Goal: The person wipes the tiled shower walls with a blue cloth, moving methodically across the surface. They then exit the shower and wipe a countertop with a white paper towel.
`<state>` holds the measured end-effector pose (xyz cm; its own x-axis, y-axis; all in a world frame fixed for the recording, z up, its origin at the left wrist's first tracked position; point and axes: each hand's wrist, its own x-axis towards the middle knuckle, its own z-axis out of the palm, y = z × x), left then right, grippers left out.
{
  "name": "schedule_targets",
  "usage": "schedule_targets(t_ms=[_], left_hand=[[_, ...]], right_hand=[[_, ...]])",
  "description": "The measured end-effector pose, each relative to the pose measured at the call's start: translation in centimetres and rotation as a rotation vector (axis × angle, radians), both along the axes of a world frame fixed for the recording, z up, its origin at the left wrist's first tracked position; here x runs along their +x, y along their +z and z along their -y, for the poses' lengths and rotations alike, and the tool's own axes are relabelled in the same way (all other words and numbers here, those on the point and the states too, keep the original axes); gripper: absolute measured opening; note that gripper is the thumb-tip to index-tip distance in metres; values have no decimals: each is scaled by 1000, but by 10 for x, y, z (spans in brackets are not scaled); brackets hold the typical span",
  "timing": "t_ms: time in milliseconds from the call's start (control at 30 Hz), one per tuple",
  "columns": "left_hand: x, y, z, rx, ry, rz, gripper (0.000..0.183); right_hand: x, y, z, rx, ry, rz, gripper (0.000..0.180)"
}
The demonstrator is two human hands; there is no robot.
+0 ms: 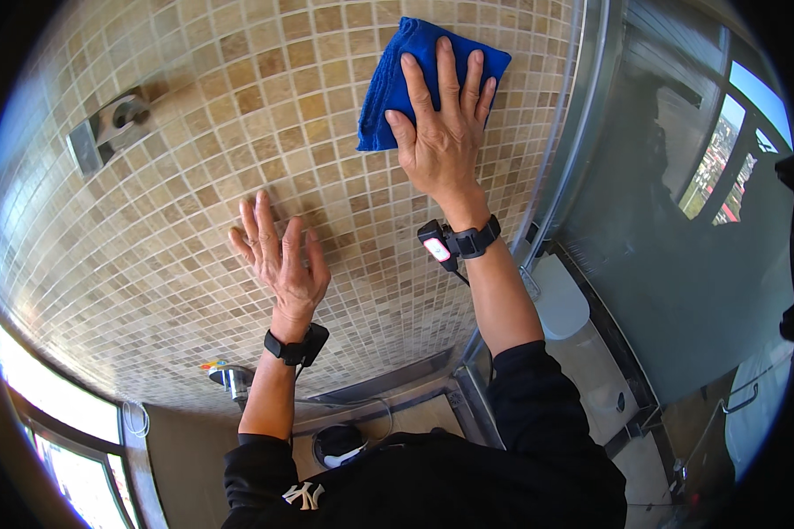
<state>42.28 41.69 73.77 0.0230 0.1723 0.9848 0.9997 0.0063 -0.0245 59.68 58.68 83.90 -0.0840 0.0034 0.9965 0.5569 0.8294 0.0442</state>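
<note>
A folded blue cloth (pixel 380 99), seemingly microfibre, lies flat against a wall of beige and brown mosaic tiles (pixel 344 218). My right hand (pixel 442 135) presses it to the tiles with spread fingers, near the metal-framed edge on the right. Lower and to the left, my left hand (pixel 281 261) holds nothing. Its fingers are apart and close to the tiles; whether the fingertips touch them I cannot tell. Each wrist carries a black strap with a small device, and the right one (pixel 460 241) has a lit face.
A metal wall bracket (pixel 109 129) juts out at upper left. Below my left forearm is a chrome shower valve (pixel 231 380). A glass panel (pixel 675 284) in a metal frame (pixel 575 132) bounds the right side, near a white toilet (pixel 559 297). Bright windows (pixel 73 463) stand at lower left.
</note>
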Motion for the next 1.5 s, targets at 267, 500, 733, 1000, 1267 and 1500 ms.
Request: schedule_targets(t_ms=[267,500,733,1000,1267,1500], left_hand=[[42,5,-39,0,-74,-12,23],[61,-9,-64,30,-41,38,21],[66,-18,-73,71,4,-18,20],[73,-22,-72,42,19,15,22],[77,-34,-38,25,-192,159,19],[68,-95,20,34,-261,512,15]], right_hand=[[61,4,-55,44,-61,-53,58],[98,3,-88,20,-62,-115,61],[76,-87,-58,-305,-93,-236,66],[47,-180,8,-693,52,-288,71],[61,-101,-14,-274,58,-8,55],[18,-52,-11,-186,0,-92,59]])
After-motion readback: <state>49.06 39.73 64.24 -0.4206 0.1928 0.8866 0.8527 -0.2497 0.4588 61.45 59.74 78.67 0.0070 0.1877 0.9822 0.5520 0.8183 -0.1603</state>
